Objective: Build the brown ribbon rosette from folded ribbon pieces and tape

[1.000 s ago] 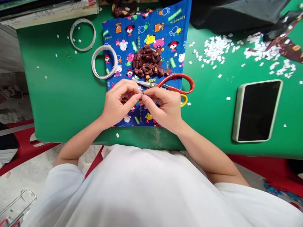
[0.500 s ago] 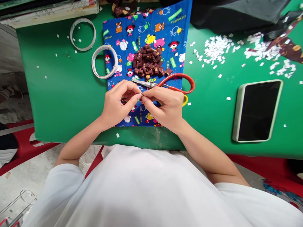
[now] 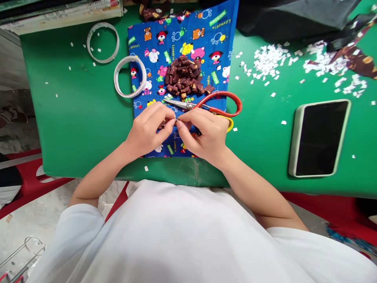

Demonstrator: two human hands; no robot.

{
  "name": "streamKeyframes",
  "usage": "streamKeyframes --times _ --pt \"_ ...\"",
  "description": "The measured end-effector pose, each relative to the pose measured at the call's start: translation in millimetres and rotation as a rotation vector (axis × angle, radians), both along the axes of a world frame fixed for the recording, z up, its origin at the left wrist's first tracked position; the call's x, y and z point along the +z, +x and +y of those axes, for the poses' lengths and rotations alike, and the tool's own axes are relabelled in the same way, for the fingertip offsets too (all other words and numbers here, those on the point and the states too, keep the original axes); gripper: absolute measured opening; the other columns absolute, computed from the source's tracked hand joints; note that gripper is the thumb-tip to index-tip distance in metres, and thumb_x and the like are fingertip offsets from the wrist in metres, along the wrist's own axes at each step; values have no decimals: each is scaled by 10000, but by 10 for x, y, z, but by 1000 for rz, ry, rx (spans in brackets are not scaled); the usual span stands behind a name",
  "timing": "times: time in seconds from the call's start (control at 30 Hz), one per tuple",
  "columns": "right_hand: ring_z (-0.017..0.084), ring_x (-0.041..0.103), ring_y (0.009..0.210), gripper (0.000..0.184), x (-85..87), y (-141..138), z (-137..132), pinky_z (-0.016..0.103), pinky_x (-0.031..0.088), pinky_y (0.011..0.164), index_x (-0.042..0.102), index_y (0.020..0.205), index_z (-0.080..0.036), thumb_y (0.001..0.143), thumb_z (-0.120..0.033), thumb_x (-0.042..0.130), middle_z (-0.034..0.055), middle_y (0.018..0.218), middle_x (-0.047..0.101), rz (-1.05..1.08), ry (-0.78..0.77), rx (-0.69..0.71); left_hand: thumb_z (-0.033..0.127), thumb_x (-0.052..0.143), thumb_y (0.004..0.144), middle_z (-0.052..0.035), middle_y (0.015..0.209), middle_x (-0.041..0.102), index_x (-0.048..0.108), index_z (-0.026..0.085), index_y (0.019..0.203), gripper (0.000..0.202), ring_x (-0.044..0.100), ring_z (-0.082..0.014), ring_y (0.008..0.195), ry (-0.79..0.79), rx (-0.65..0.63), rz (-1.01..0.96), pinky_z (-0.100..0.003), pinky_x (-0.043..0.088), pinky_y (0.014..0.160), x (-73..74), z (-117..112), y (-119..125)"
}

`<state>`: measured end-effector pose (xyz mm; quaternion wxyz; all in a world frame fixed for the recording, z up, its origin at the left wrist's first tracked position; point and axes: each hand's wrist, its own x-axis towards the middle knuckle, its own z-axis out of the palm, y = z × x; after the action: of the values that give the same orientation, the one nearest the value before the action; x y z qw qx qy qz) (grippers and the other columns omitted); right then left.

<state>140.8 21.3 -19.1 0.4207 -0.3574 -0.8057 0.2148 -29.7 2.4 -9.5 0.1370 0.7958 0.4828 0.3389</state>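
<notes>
Both hands meet over a blue cloth (image 3: 182,37) printed with cartoon animals. My left hand (image 3: 151,127) and my right hand (image 3: 204,131) are each closed in a pinch, fingertips nearly touching. Between them is a tiny dark piece (image 3: 177,120), mostly hidden by the fingers. Just beyond the fingers lie scissors with a red handle (image 3: 219,103), blades pointing left. A yellow handle loop (image 3: 229,123) shows beside my right hand, the rest covered. Behind the scissors is a heap of small dark brown pieces with orange spots (image 3: 185,76). More brown material shows partly under my left hand.
Two tape rolls, one white (image 3: 130,76) and one thin (image 3: 103,42), are at the left. White paper bits (image 3: 269,61) are scattered at the right, near a phone (image 3: 319,138). A black bag (image 3: 294,19) and books (image 3: 64,15) line the green table's (image 3: 79,129) back.
My fingers have shifted slightly around the tiny piece, and the left hand has turned a little. The scissors, heap and tape rolls stay where they were.
</notes>
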Motion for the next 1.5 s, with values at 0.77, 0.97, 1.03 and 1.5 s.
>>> streamKeyframes --times 0.77,0.97,1.03,1.5 --pt "98 476 512 200 -109 32 34 232 395 520 516 709 -216 882 -124 479 -30 555 529 -248 365 -70 188 498 939 6 747 587 520 176 838 105 560 -93 683 9 -78 -10 -217 484 660 -13 -20 27" --pt "95 540 545 149 -19 34 23 223 417 533 569 803 -193 888 -114 475 -15 619 595 -135 146 18 187 514 931 15 734 584 522 178 826 106 541 -80 639 -18 -46 -54 -200 457 608 18 -14 25" --pt "91 537 542 130 13 41 21 223 413 534 574 822 -187 894 -119 490 -14 634 605 -80 76 48 196 515 929 20 718 574 522 179 820 111 522 -76 611 -30 -31 -74 -197 442 584 23 -14 25" --pt "100 489 494 117 12 36 3 247 387 518 559 797 -200 890 -187 488 -16 610 575 -91 -68 35 311 475 942 1 703 570 539 186 814 190 528 -103 614 -162 46 -73 -244 451 608 37 -38 20"
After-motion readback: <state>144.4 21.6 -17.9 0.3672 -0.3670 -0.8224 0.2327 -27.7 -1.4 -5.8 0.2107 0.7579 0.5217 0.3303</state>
